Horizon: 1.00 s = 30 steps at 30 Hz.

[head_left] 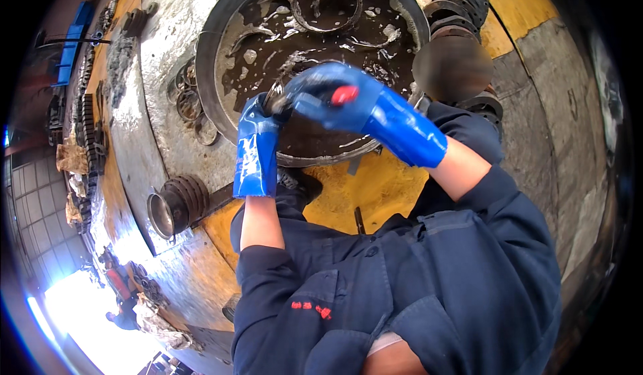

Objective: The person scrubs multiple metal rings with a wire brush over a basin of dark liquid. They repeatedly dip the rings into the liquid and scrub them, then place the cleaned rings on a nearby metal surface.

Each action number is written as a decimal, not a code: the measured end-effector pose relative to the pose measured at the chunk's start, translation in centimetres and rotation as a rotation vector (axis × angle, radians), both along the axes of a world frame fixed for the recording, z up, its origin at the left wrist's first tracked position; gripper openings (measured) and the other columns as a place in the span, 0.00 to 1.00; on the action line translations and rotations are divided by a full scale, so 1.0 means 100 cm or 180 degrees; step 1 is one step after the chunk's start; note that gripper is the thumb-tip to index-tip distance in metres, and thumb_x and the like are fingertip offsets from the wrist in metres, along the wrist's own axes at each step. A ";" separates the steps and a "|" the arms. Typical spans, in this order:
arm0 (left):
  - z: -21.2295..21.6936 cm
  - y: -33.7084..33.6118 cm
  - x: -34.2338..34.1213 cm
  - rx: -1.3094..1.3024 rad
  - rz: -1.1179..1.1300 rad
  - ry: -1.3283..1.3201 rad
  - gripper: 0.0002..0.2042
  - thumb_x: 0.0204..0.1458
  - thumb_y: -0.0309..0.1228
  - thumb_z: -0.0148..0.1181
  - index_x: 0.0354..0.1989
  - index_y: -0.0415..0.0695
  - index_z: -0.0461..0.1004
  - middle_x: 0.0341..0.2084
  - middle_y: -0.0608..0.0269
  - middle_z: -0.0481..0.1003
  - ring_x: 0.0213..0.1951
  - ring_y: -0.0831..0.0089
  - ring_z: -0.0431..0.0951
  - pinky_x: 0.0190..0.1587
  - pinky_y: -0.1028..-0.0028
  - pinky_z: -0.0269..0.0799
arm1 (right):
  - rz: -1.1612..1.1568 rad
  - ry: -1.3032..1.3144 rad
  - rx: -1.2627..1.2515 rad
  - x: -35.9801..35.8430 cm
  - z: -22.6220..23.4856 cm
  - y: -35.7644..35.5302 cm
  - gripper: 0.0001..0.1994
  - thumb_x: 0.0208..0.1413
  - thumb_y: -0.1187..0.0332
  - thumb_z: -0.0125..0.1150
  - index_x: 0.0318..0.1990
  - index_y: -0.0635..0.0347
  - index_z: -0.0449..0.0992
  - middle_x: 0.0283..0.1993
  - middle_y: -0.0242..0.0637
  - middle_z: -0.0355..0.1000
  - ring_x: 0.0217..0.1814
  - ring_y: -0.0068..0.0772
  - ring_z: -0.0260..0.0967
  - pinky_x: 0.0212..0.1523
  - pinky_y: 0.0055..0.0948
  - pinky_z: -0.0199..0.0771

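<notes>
Both of my hands wear long blue rubber gloves and meet over the near left part of a large round basin point(209, 73) of dark, murky liquid. My left hand point(258, 121) is closed around a dark, shiny metal piece point(275, 97), mostly hidden by the gloves. Bent over from the right, my right hand point(338, 97) has its fingertips beside that piece; motion smears them, so their grip cannot be made out. A red patch shows on this glove. Farther back in the basin, a metal ring point(360, 6) lies partly in the liquid, among patches of foam.
Left of the basin lie several loose rings point(189, 105). A stack of ribbed metal rings point(187, 197) rests on its side nearer to me. Dark round parts point(462, 0) line the basin's right side. Stained metal plates point(569, 140) cover the floor; a person point(124, 315) is far left.
</notes>
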<state>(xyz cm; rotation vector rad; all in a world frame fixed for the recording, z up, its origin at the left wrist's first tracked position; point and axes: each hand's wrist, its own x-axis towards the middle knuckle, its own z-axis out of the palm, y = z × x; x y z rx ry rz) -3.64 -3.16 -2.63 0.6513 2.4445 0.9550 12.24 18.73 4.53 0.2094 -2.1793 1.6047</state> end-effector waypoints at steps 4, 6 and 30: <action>-0.001 0.012 0.017 0.0894 0.0090 -0.0392 0.17 0.54 0.31 0.75 0.50 0.38 0.83 0.40 0.59 0.85 0.41 0.70 0.84 0.48 0.69 0.80 | -0.0136 0.0486 0.0555 0.001 -0.018 -0.001 0.11 0.60 0.67 0.73 0.49 0.57 0.85 0.45 0.46 0.84 0.44 0.46 0.85 0.47 0.37 0.86; -0.001 0.009 0.010 0.0917 0.0030 -0.0677 0.17 0.54 0.30 0.75 0.51 0.38 0.83 0.40 0.62 0.85 0.41 0.73 0.83 0.48 0.70 0.80 | -0.0254 0.0154 0.0456 -0.007 -0.018 0.011 0.11 0.61 0.66 0.73 0.48 0.58 0.85 0.45 0.45 0.84 0.43 0.44 0.84 0.47 0.38 0.86; 0.011 0.003 -0.010 0.2893 0.1693 -0.2644 0.05 0.70 0.38 0.60 0.43 0.54 0.81 0.23 0.73 0.79 0.13 0.81 0.65 0.21 0.73 0.64 | -0.1028 -0.3113 -0.0843 0.005 -0.078 0.022 0.25 0.61 0.45 0.65 0.51 0.58 0.84 0.40 0.41 0.82 0.43 0.34 0.78 0.45 0.35 0.79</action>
